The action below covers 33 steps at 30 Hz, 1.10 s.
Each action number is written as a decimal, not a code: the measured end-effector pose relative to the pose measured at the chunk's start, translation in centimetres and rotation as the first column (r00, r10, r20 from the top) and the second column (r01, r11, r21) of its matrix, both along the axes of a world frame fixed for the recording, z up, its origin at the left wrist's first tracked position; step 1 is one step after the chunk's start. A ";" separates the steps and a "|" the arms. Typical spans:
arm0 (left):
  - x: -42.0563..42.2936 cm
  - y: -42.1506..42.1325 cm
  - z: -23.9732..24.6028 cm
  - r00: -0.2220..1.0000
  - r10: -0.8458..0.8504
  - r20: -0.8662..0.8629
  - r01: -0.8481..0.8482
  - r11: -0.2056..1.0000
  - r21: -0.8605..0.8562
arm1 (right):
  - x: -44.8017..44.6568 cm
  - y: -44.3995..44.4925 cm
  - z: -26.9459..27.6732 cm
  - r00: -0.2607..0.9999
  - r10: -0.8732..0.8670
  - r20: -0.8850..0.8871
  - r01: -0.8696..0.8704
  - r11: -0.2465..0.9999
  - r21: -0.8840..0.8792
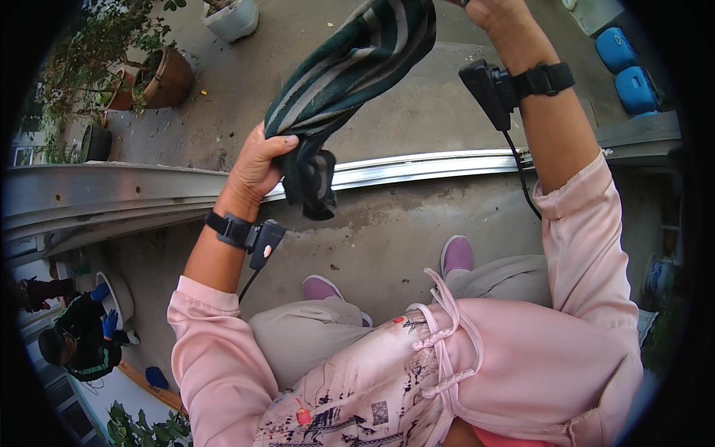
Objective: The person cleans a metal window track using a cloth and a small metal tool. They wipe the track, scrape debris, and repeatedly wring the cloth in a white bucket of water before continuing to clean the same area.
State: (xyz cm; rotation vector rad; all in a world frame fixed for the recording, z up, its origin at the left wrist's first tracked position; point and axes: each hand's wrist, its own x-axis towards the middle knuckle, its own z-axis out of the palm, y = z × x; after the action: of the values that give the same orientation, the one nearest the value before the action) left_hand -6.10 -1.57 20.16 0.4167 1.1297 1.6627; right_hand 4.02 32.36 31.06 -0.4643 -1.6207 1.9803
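Note:
A dark green and grey striped cloth (346, 72) stretches diagonally in the air across the upper middle of the head view. My left hand (261, 159) grips its lower end, thumb on top, and a twisted tail of the cloth hangs below the fingers. At the top edge is my right hand (489, 11), cut off by the frame near the cloth's upper end; its fingers are hidden, so its hold cannot be told. Each wrist wears a black strap with a small device and a cable.
A metal door track (419, 166) crosses the concrete floor under the cloth. Potted plants (165, 78) stand upper left, blue containers (635, 89) upper right. At the lower left another person (84, 335) in blue gloves bends at a white basin (122, 296).

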 end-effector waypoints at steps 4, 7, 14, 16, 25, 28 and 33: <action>0.6 -7.0 1.3 0.958 0.229 -0.170 -0.244 0.967 -0.069 | 1.1 -4.9 -9.0 0.946 0.093 0.310 -0.129 0.987 0.098; 1.6 -11.9 -0.3 0.936 0.347 -0.057 -0.348 0.937 -0.006 | 0.6 -10.1 -14.6 0.859 0.279 0.430 -0.234 0.960 -0.156; 2.4 -19.3 -7.0 0.753 0.581 0.307 -0.606 0.795 -0.019 | 0.4 -21.1 -22.7 0.653 0.460 0.601 -0.300 0.886 -0.353; 2.2 -19.8 -8.9 0.730 0.604 0.320 -0.615 0.785 -0.077 | -0.1 -22.6 -23.8 0.629 0.465 0.623 -0.265 0.882 -0.391; 1.7 -20.3 -15.1 0.516 0.757 0.402 -0.533 0.651 -0.540 | -2.4 -24.9 -27.1 0.626 0.119 0.771 -0.442 0.868 0.225; 1.5 -20.8 -15.6 0.447 0.789 0.421 -0.522 0.612 -0.594 | 0.0 -26.0 -27.3 0.633 0.122 0.765 -0.536 0.782 0.318; 1.0 -22.4 -14.8 0.464 0.733 0.497 -0.439 0.678 -0.590 | 1.9 -28.5 -27.9 0.612 0.044 0.790 -0.641 0.612 0.463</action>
State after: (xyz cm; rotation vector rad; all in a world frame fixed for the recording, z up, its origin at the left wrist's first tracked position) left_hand -5.13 -23.94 5.32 -0.9715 0.9885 1.8573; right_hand 5.89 3.90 3.20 -0.6500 -3.0643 1.1878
